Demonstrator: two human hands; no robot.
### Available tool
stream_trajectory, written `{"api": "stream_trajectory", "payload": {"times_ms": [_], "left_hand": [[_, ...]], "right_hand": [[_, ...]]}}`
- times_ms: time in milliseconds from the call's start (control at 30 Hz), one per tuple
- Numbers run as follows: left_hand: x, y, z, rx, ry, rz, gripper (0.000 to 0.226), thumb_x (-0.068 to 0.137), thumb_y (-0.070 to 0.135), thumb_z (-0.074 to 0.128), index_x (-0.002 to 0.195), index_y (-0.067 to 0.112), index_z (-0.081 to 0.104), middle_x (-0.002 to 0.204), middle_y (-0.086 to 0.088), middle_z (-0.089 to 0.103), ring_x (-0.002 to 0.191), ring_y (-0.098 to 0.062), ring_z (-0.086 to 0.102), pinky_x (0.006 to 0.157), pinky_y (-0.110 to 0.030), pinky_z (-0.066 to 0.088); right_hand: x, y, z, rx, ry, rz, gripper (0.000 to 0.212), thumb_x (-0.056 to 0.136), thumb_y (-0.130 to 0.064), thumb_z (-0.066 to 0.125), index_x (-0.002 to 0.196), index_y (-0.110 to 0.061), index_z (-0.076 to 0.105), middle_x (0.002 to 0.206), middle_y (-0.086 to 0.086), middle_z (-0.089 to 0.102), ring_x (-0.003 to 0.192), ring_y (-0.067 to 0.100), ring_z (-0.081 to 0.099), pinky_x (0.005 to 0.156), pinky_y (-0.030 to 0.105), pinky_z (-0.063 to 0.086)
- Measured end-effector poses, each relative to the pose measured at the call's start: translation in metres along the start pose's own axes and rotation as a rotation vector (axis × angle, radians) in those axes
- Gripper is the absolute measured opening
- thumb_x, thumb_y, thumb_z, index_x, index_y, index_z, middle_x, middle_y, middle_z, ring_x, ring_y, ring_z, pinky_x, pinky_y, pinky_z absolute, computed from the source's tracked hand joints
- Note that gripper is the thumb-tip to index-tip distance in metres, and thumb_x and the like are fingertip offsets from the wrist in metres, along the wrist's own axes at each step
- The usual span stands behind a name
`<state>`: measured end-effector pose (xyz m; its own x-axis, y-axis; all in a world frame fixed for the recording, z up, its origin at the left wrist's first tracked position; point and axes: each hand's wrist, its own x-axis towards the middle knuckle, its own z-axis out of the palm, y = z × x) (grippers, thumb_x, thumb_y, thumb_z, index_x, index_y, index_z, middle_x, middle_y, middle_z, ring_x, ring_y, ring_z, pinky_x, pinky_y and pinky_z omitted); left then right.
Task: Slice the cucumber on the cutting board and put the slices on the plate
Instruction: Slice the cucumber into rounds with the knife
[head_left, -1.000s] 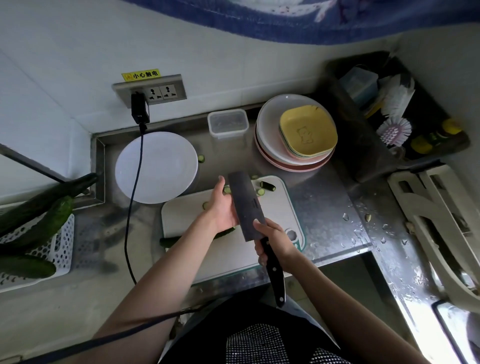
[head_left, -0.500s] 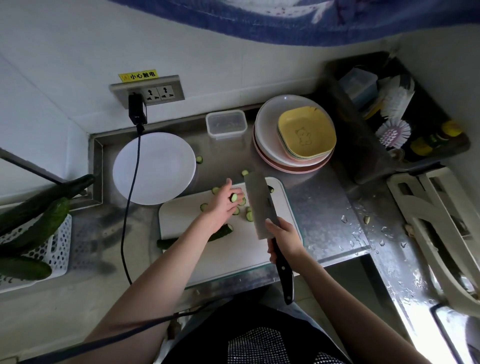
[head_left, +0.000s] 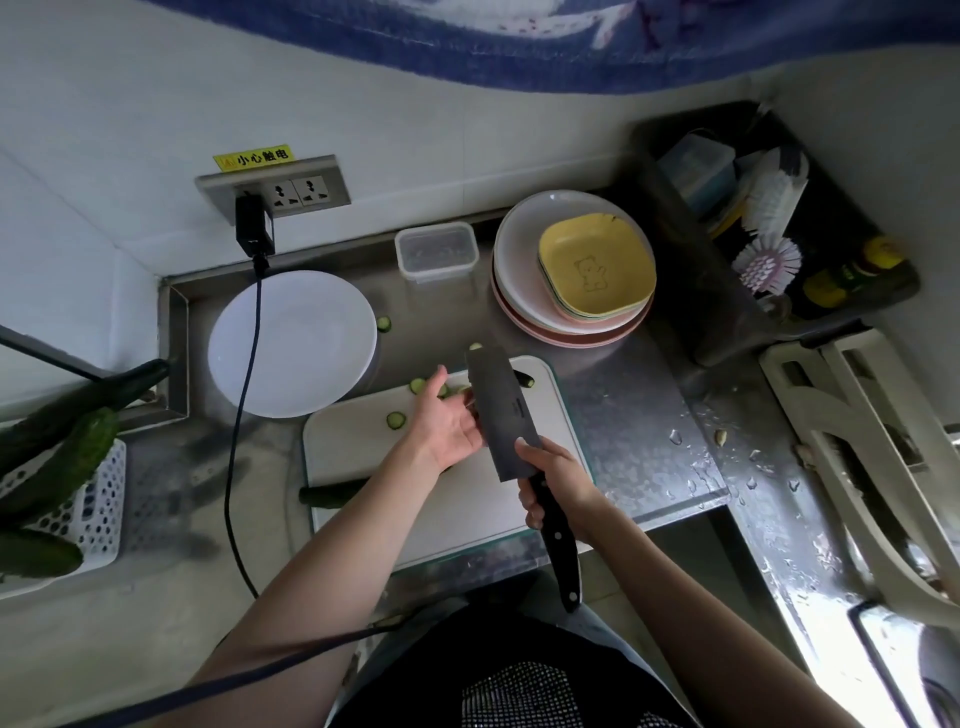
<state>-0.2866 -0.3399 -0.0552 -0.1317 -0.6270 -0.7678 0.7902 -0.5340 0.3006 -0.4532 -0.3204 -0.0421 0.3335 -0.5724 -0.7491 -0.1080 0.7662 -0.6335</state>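
While my right hand (head_left: 553, 480) grips the black handle of the cleaver (head_left: 506, 415), its broad dark blade lies flat-side up over the far part of the cutting board (head_left: 363, 441). My left hand (head_left: 447, 423) is spread, palm turned toward the blade, fingers reaching in beside it where a few cucumber slices (head_left: 418, 385) lie; whether the fingertips touch any slice I cannot tell. One slice (head_left: 396, 420) sits alone on the board just left of my wrist, and another (head_left: 384, 324) lies on the steel bench (head_left: 623, 415) just beside the white plate (head_left: 291, 343), which holds nothing. The uncut cucumber (head_left: 332, 493) lies across the board's near left edge, partly hidden under my left forearm. A cut end piece (head_left: 523, 378) rests on the board just right of the blade.
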Motion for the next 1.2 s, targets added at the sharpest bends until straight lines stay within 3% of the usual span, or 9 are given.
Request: {"api": "stream_trajectory", "payload": {"times_ms": [200, 400, 467, 567, 633, 767, 933, 1067, 1200], "left_hand": [[0.000, 0.000, 0.008, 0.061, 0.099, 0.071, 0.025, 0.097, 0.030, 0.046, 0.104, 0.011, 0.061, 0.090, -0.009, 0.063, 0.082, -0.021, 0.059, 0.078, -0.033, 0.048], [0.010, 0.006, -0.003, -0.103, 0.267, 0.181, 0.022, 0.098, 0.017, 0.046, 0.089, 0.003, 0.060, 0.082, -0.012, 0.060, 0.074, -0.021, 0.061, 0.071, -0.034, 0.057], [0.012, 0.009, -0.009, 0.191, 0.337, 0.254, 0.019, 0.095, 0.018, 0.049, 0.087, 0.006, 0.061, 0.084, -0.013, 0.061, 0.078, -0.024, 0.060, 0.075, -0.036, 0.056], [0.013, 0.005, -0.020, 1.111, 0.355, 0.474, 0.024, 0.084, 0.035, 0.050, 0.077, 0.014, 0.060, 0.076, -0.012, 0.057, 0.075, -0.022, 0.054, 0.067, -0.032, 0.042], [0.012, 0.001, -0.027, 1.329, 0.320, 0.520, 0.038, 0.081, 0.039, 0.048, 0.069, 0.006, 0.063, 0.069, -0.012, 0.058, 0.069, -0.023, 0.053, 0.060, -0.029, 0.035], [0.005, -0.001, -0.024, 1.237, 0.217, 0.513, 0.040, 0.073, 0.043, 0.050, 0.081, 0.015, 0.077, 0.096, -0.003, 0.072, 0.091, -0.017, 0.062, 0.082, -0.033, 0.046], [-0.001, 0.006, -0.032, 1.263, 0.443, 0.737, 0.029, 0.085, 0.033, 0.052, 0.101, 0.018, 0.071, 0.102, 0.000, 0.071, 0.097, -0.015, 0.063, 0.086, -0.032, 0.050], [0.013, 0.030, -0.047, 1.665, 0.446, 0.561, 0.057, 0.096, 0.026, 0.046, 0.148, 0.010, 0.027, 0.154, -0.008, 0.026, 0.141, -0.024, 0.024, 0.114, -0.038, 0.025], [0.022, 0.037, -0.052, 1.793, 0.398, 0.367, 0.065, 0.100, 0.030, 0.036, 0.151, 0.004, 0.004, 0.159, -0.010, -0.002, 0.146, -0.022, -0.001, 0.118, -0.033, 0.004]], "right_hand": [[0.002, 0.001, 0.000, -0.087, 0.030, -0.035, 0.022, 0.097, -0.030, 0.053, 0.086, -0.011, 0.050, 0.051, 0.011, 0.041, 0.037, 0.020, 0.034, 0.039, 0.025, 0.033], [0.002, 0.004, -0.009, -0.171, 0.149, -0.086, 0.022, 0.099, -0.025, 0.049, 0.088, -0.006, 0.049, 0.049, 0.011, 0.041, 0.033, 0.020, 0.037, 0.036, 0.025, 0.035], [0.003, 0.005, -0.017, -0.267, 0.217, -0.121, 0.019, 0.098, -0.022, 0.047, 0.089, -0.006, 0.050, 0.048, 0.010, 0.043, 0.032, 0.021, 0.039, 0.036, 0.026, 0.038], [0.003, 0.006, -0.025, -0.484, 0.285, -0.181, 0.017, 0.096, -0.023, 0.043, 0.092, -0.013, 0.056, 0.054, 0.010, 0.050, 0.037, 0.024, 0.047, 0.037, 0.029, 0.042], [0.002, 0.005, -0.025, -0.615, 0.307, -0.206, 0.019, 0.095, -0.024, 0.041, 0.091, -0.012, 0.056, 0.063, 0.010, 0.052, 0.045, 0.024, 0.051, 0.038, 0.030, 0.046], [0.001, 0.004, -0.019, -0.751, 0.309, -0.233, 0.023, 0.094, -0.025, 0.039, 0.089, -0.008, 0.054, 0.067, 0.012, 0.052, 0.058, 0.036, 0.057, 0.046, 0.051, 0.052], [-0.003, 0.001, -0.012, -0.684, 0.358, -0.200, 0.024, 0.094, -0.026, 0.037, 0.085, -0.010, 0.052, 0.070, 0.013, 0.053, 0.056, 0.033, 0.056, 0.039, 0.046, 0.052], [-0.006, 0.002, -0.020, -0.620, 0.429, -0.205, 0.024, 0.096, -0.025, 0.038, 0.088, -0.006, 0.051, 0.070, 0.013, 0.054, 0.053, 0.029, 0.052, 0.041, 0.048, 0.051], [-0.010, 0.007, -0.030, -0.617, 0.435, -0.214, 0.023, 0.096, -0.025, 0.040, 0.085, -0.009, 0.052, 0.065, 0.008, 0.054, 0.052, 0.027, 0.050, 0.047, 0.052, 0.050]]}}
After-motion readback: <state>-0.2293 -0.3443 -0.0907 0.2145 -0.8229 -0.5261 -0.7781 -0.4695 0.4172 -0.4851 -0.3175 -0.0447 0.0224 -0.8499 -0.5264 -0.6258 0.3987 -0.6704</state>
